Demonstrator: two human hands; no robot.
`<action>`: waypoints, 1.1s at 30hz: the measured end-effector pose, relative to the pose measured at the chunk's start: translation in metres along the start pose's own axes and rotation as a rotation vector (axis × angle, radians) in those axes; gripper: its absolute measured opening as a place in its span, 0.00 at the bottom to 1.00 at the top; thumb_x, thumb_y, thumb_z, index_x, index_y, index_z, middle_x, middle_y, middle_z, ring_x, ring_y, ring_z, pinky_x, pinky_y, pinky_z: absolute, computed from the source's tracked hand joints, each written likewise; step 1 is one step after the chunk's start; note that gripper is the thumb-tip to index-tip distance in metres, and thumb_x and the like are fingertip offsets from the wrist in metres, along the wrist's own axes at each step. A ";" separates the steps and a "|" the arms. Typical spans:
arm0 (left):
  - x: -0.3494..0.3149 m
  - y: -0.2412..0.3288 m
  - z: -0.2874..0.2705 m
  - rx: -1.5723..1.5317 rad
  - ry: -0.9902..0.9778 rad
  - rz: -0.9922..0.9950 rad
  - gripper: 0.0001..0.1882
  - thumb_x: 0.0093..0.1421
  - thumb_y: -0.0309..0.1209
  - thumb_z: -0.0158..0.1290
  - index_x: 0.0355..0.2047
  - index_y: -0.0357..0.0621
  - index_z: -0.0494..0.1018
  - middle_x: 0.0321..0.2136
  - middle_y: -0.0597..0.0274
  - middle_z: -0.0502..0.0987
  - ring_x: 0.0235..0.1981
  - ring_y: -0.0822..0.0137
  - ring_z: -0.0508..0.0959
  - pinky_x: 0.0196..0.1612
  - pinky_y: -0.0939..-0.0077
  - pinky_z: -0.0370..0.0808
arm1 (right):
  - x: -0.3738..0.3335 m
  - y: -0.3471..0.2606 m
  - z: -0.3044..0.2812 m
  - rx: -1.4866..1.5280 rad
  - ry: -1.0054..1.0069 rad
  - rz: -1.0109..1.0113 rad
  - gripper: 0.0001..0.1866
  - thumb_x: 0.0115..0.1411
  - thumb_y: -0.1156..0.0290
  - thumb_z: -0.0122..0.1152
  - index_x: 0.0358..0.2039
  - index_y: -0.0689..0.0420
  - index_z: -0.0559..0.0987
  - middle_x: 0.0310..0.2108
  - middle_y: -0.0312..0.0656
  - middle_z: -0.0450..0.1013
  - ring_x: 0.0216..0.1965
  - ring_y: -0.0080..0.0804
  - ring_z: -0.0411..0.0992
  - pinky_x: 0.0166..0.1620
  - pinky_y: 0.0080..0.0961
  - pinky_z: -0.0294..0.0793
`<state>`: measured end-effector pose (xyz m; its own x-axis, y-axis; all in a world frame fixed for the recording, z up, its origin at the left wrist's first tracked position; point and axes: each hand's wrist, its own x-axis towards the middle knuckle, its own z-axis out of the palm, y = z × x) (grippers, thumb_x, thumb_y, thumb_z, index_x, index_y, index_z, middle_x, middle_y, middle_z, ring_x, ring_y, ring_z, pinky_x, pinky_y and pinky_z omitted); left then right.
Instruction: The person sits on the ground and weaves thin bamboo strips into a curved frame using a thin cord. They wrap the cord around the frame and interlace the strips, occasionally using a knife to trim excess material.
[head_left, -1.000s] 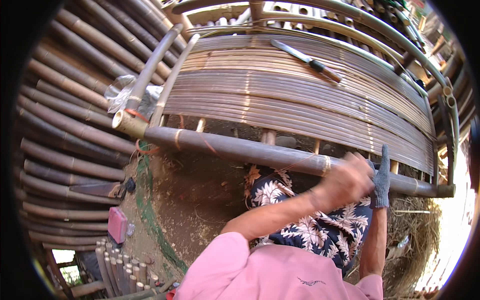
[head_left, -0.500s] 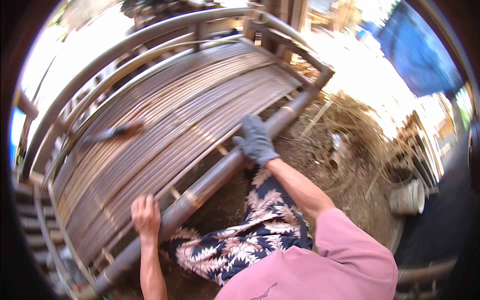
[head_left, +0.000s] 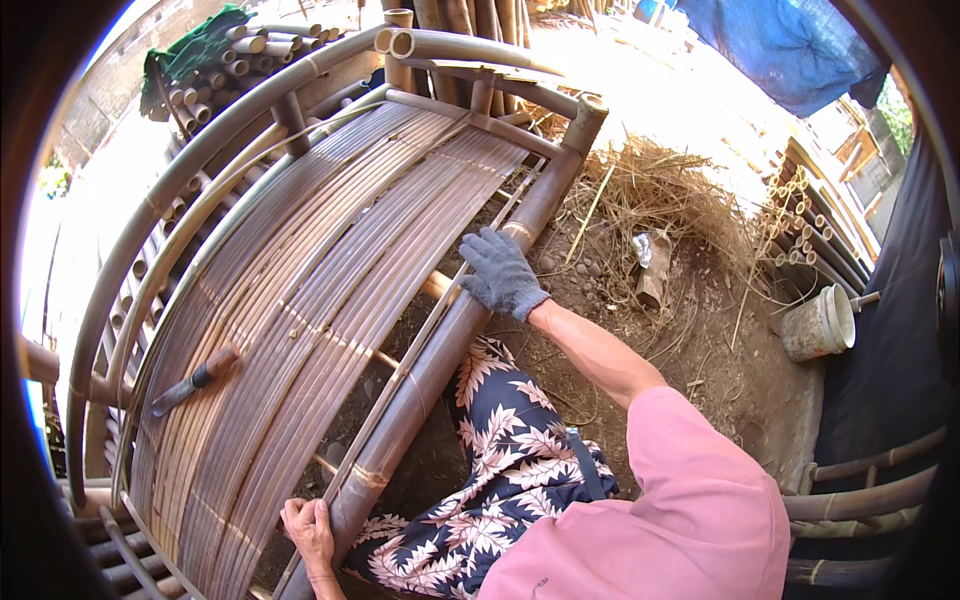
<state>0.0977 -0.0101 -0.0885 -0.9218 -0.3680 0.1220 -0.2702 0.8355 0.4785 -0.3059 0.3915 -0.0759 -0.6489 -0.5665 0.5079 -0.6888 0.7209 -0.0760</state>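
Observation:
A bamboo bench (head_left: 330, 270) with a slatted seat stands before me. Between the slats and its thick front pole (head_left: 430, 370) is a gap. A long thin bamboo strip (head_left: 398, 372) runs in that gap, close along the pole. My bare left hand (head_left: 310, 535) curls over the strip's near part, thumb and fingers closed around it. Farther up, my right hand (head_left: 502, 275), in a grey glove, lies across the strip and the pole with fingers stretched out. A knife (head_left: 197, 382) with a dark handle rests on the slats at the left.
Curved bamboo rails (head_left: 150, 215) form the bench's back. Cut bamboo poles (head_left: 815, 230) are stacked at the right, near a dirty white bucket (head_left: 818, 322). Straw-like shavings (head_left: 670, 200) cover the ground behind my right hand. A blue tarp (head_left: 780, 50) hangs at the far right.
My view has shifted and sharpened. The gap between slats and strip looks wider, with the strip closer to the front pole. My left hand now sits lower, near the pole's near end.

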 end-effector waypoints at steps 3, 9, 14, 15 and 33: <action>0.001 0.006 0.004 -0.105 -0.089 -0.128 0.14 0.66 0.38 0.55 0.35 0.40 0.82 0.29 0.53 0.73 0.36 0.52 0.73 0.42 0.59 0.69 | 0.009 0.007 0.003 0.021 0.003 -0.032 0.24 0.57 0.52 0.62 0.43 0.61 0.79 0.46 0.48 0.74 0.53 0.49 0.67 0.60 0.45 0.64; 0.005 0.025 -0.001 -0.180 -0.143 -0.114 0.15 0.68 0.34 0.52 0.31 0.32 0.79 0.21 0.57 0.67 0.23 0.64 0.68 0.30 0.67 0.65 | 0.012 0.023 0.005 0.229 0.094 -0.009 0.22 0.53 0.48 0.61 0.19 0.57 0.76 0.24 0.47 0.70 0.35 0.47 0.68 0.47 0.43 0.66; 0.009 0.031 0.012 -0.128 -0.103 -0.116 0.15 0.67 0.37 0.52 0.37 0.38 0.83 0.26 0.50 0.71 0.32 0.52 0.71 0.39 0.59 0.68 | 0.015 0.026 0.011 0.279 0.077 -0.007 0.19 0.55 0.52 0.61 0.20 0.56 0.76 0.25 0.47 0.70 0.36 0.48 0.68 0.48 0.47 0.66; 0.012 0.036 0.011 -0.095 -0.116 -0.085 0.15 0.67 0.37 0.52 0.38 0.38 0.83 0.29 0.50 0.71 0.35 0.52 0.71 0.42 0.59 0.67 | 0.015 0.028 0.014 0.249 0.043 -0.029 0.18 0.55 0.54 0.62 0.22 0.56 0.76 0.26 0.48 0.71 0.38 0.49 0.69 0.50 0.48 0.67; -0.008 0.004 -0.011 -0.120 -0.068 -0.438 0.18 0.57 0.42 0.65 0.24 0.39 0.75 0.26 0.57 0.72 0.33 0.56 0.72 0.39 0.63 0.69 | 0.029 0.027 0.011 0.239 -0.174 -0.067 0.09 0.58 0.64 0.62 0.34 0.56 0.79 0.37 0.45 0.77 0.48 0.51 0.72 0.58 0.48 0.65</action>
<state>0.1069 -0.0080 -0.0777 -0.7450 -0.6450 -0.1701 -0.6084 0.5525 0.5697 -0.3468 0.3900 -0.0730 -0.6311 -0.6841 0.3656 -0.7749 0.5770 -0.2580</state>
